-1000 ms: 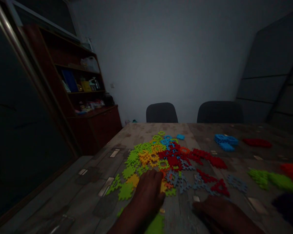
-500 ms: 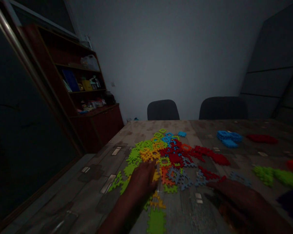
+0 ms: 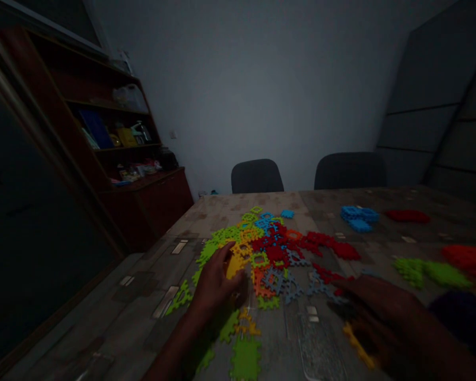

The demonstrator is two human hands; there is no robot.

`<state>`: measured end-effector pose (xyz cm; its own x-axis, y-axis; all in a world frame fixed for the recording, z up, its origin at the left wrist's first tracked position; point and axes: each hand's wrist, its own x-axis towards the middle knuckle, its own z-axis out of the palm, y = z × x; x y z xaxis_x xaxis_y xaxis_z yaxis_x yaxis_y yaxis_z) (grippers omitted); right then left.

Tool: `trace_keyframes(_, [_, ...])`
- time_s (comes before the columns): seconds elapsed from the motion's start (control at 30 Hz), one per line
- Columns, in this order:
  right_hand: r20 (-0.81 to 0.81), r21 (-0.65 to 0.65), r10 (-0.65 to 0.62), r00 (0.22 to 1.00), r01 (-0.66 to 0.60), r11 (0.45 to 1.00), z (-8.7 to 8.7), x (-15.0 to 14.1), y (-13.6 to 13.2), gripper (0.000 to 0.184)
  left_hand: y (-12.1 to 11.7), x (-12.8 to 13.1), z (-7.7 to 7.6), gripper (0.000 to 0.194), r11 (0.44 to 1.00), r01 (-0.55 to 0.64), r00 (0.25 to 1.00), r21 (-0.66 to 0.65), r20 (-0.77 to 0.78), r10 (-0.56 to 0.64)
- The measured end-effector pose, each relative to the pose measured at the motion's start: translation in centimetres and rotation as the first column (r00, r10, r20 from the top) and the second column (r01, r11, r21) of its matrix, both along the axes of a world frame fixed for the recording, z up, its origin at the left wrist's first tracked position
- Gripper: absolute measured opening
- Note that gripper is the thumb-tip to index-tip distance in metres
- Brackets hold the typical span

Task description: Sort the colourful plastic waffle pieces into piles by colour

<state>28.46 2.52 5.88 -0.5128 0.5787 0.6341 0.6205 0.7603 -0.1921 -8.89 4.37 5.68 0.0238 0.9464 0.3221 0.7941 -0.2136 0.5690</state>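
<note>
Yellow piece (image 3: 233, 266), between left fingers (image 3: 221, 255) and thumb (image 3: 235, 283) (scattered pieces (image 3: 276, 255) beyond)

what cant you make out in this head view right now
All in the head view:
Right hand: its own back and shadow hide whether it grips the toothed yellow piece.
Left hand: blur and dimness hide whether it pinches the flat yellow piece.
Dark shape: too dark, and cut off by the right edge.
Shelf items: mostly too small and dim.
</note>
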Motion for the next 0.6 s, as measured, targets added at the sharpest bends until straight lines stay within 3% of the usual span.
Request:
trace_keyframes(0.13, [-0.037, -0.012, -0.019, 0.999, 0.019, 1.000, 0.8, -0.1, 0.0, 0.042, -0.8, 1.1, 0.7, 0.066, 0.996, 0.060, 0.997, 0.072, 0.036, -0.063])
trace_keyframes(0.23, [-0.015, -0.033, -0.027, 1.000, 0.026, 0.999, 1.3, 0.0, 0.0, 0.039, -2.6, 3.0, 0.0, 0.065, 0.978, 0.205, 0.979, 0.034, -0.008, -0.205])
trace_keyframes(0.33, [0.015, -0.086, -0.028, 0.999, 0.030, 0.996, 1.3, 0.3, 0.3, 0.037, -4.7, 5.6, -1.5, 0.075, 0.925, 0.364, 0.922, -0.113, -0.100, -0.375])
trace_keyframes(0.47, [0.016, -0.124, -0.024, 1.000, 0.026, 0.992, 0.6, 0.5, 0.4, 0.043, -6.1, 8.7, -3.6, 0.090, 0.791, 0.516, 0.788, -0.330, -0.178, -0.589])
trace_keyframes(0.53, [0.017, -0.114, -0.036, 0.999, 0.037, 0.993, 0.2, 0.4, 0.4, 0.045, -6.3, 9.3, -3.9, 0.085, 0.769, 0.546, 0.760, -0.332, -0.189, -0.622])
trace_keyframes(0.6, [0.013, -0.108, -0.038, 0.999, 0.039, 0.993, -0.2, 0.3, 0.3, 0.046, -6.4, 9.2, -3.3, 0.081, 0.766, 0.580, 0.756, -0.278, -0.165, -0.633])
